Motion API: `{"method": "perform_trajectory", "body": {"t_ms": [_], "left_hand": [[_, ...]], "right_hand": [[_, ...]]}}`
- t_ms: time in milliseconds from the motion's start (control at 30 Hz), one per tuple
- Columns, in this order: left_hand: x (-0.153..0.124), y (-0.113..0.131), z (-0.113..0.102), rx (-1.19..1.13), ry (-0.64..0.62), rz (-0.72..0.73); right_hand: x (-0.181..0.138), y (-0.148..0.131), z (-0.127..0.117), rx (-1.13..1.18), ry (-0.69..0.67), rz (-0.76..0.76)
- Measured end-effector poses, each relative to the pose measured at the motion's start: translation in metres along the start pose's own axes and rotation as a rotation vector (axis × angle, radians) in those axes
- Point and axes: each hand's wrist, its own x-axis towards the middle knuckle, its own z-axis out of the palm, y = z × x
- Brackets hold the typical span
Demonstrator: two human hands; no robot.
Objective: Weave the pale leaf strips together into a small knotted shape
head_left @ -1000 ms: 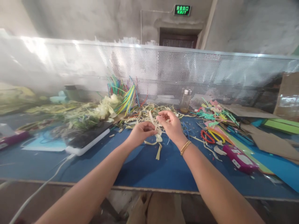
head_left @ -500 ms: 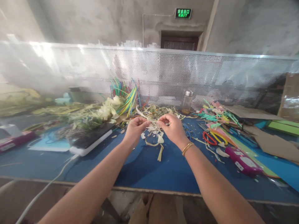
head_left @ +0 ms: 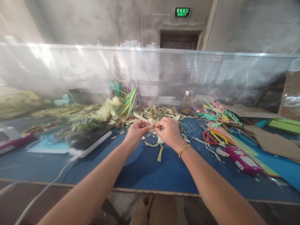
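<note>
My left hand (head_left: 136,133) and my right hand (head_left: 169,132) meet over the middle of the blue table (head_left: 159,176), fingertips touching or nearly so. Both are closed in a pinch on a thin pale strip (head_left: 141,117), whose white end sticks out to the upper left above my left fingers. The part between the fingertips is mostly hidden. Just beyond the hands lies a heap of pale green and cream scraps (head_left: 161,111). Below them, a curled cream strip (head_left: 160,153) rests on the table.
Red and yellow-handled scissors (head_left: 210,138) and a magenta device (head_left: 243,160) lie to the right. A glass bottle (head_left: 187,102) stands behind. On the left are a white-edged black device (head_left: 91,147) with a cable (head_left: 44,189) and colourful stems (head_left: 127,98). A perforated metal screen (head_left: 145,68) spans the back.
My right hand has moved left, closing the gap to my left hand. The strip's white end now leans lower and further left.
</note>
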Motion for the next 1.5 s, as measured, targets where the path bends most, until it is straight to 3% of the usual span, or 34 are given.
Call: {"method": "perform_trajectory", "body": {"t_ms": [433, 633, 733, 833, 1067, 1367, 1500], "left_hand": [[0.003, 0.004, -0.003, -0.08, 0.102, 0.035], [0.0, 0.005, -0.001, 0.065, -0.032, -0.004], [-0.005, 0.004, 0.003, 0.085, -0.117, -0.066], [-0.008, 0.004, 0.006, 0.056, -0.164, -0.124], [-0.01, 0.006, 0.007, 0.006, -0.177, -0.186], [-0.013, 0.008, 0.006, 0.061, -0.265, -0.247], [-0.01, 0.009, 0.005, -0.036, -0.185, -0.251]], "right_hand": [[-0.002, -0.003, -0.009, 0.157, -0.14, -0.028], [0.002, 0.009, -0.012, 0.325, 0.014, 0.186], [0.002, 0.014, -0.003, 0.456, -0.071, 0.326], [0.001, 0.012, 0.005, 0.772, -0.171, 0.428], [0.002, 0.006, 0.008, 1.083, -0.156, 0.481], [0.003, 0.006, 0.006, 0.995, -0.115, 0.434], [0.002, 0.014, -0.005, 0.671, -0.116, 0.372]]}}
